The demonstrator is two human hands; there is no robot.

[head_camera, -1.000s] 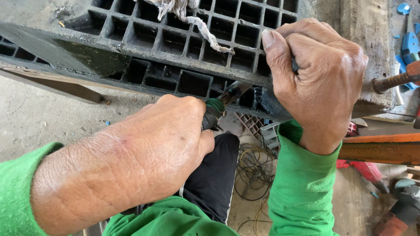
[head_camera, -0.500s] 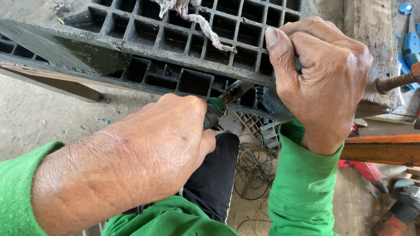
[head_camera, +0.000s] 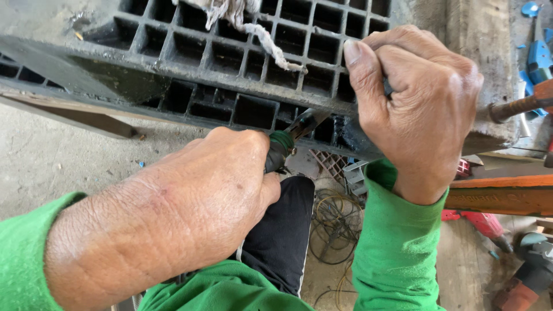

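Here a black plastic grid crate [head_camera: 230, 57] fills the upper part of the view, its near edge tipped toward the person, and everything else is best placed against it. The left hand [head_camera: 213, 196] sits just below the crate's near edge, curled tight into a fist around a green-handled tool [head_camera: 280, 148]; only the top of the green grip and a dark metal tip show past the knuckles, and that tip reaches up to touch the underside of the crate's edge, though whether it is pliers or a driver cannot be told. The right hand [head_camera: 417, 109] is at the crate's right corner, fingers folded closed over the edge with the thumb pressed on top of the grid; something thin and dark seems pinched under the thumb, but it is too hidden to name. A frayed whitish rope [head_camera: 262, 34] lies across the crate's top cells, trailing toward the right hand. Both arms wear green sleeves [head_camera: 391, 253], and a black trouser leg [head_camera: 282, 242] shows below the crate between them. On the floor beneath the crate lies a loose coil of wire [head_camera: 334, 224]. Right of the crate stands a rough concrete block [head_camera: 489, 75], with a rusty rod [head_camera: 512, 109] and an orange bar [head_camera: 507, 196] beside it and a red power tool [head_camera: 478, 222] lower down.
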